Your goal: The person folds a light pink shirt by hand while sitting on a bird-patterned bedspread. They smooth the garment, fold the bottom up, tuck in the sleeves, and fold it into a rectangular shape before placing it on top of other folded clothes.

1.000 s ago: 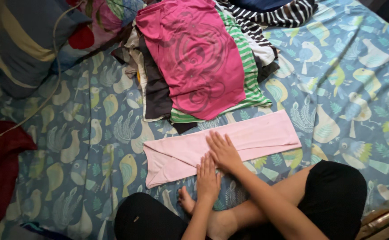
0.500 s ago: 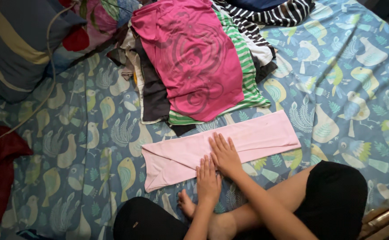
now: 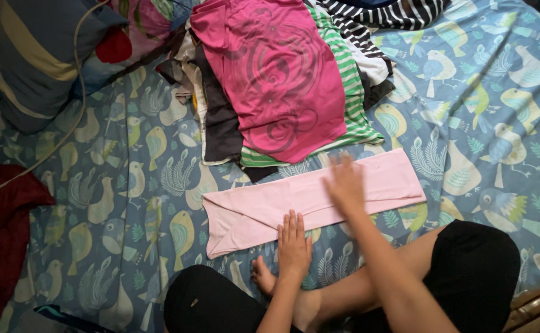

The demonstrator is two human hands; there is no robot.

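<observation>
A pale pink garment (image 3: 270, 206), folded into a long strip, lies across the bird-print bedsheet (image 3: 116, 203) in front of my crossed legs. My left hand (image 3: 293, 243) rests flat with fingers together on the strip's near edge, near its middle. My right hand (image 3: 345, 184), blurred with motion, is spread flat over the right half of the strip. Neither hand grips anything.
A pile of clothes with a magenta printed shirt (image 3: 279, 74) on top and green-striped (image 3: 350, 98) and black-and-white striped pieces lies behind the strip. Pillows (image 3: 35, 55) and a cord (image 3: 66, 132) sit at upper left. A dark red cloth (image 3: 1, 234) lies at left.
My right hand has slid rightward along the pink strip, away from my left hand. My left hand has stayed put. The view has shifted slightly.
</observation>
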